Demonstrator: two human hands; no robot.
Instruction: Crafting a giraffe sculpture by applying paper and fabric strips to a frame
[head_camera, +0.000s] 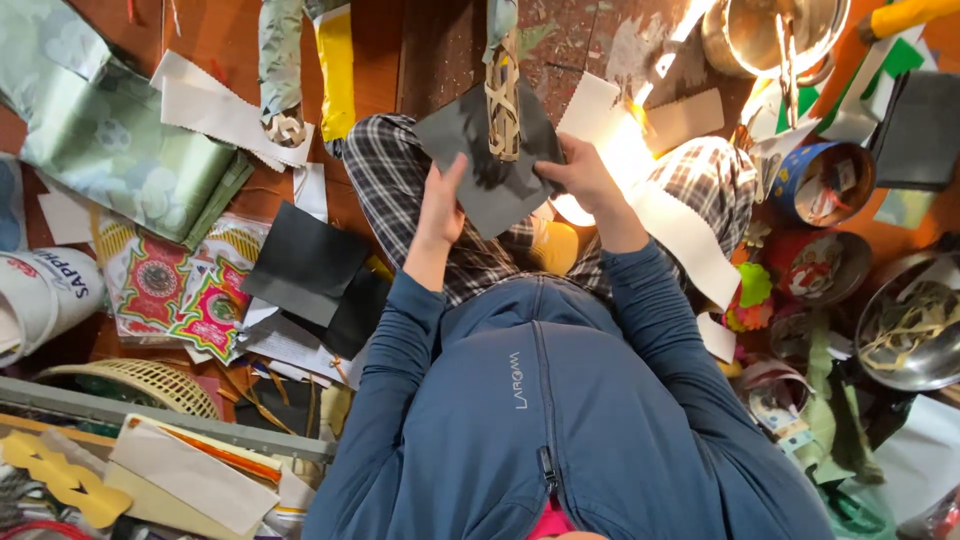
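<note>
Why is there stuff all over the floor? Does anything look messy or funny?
Yes. Black sheets, white paper strips and printed packets lie scattered on the floor. The left hand and right hand hold a black sheet at a tilt.

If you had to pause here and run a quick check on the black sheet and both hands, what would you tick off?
1. Left hand has a grip on the black sheet: ok.
2. Right hand has a grip on its other edge: ok.
3. Woven strip lies across the sheet: ok.
4. Strip fastened down: cannot tell.
5. Sheet held above the checked lap, off the floor: ok.
</note>
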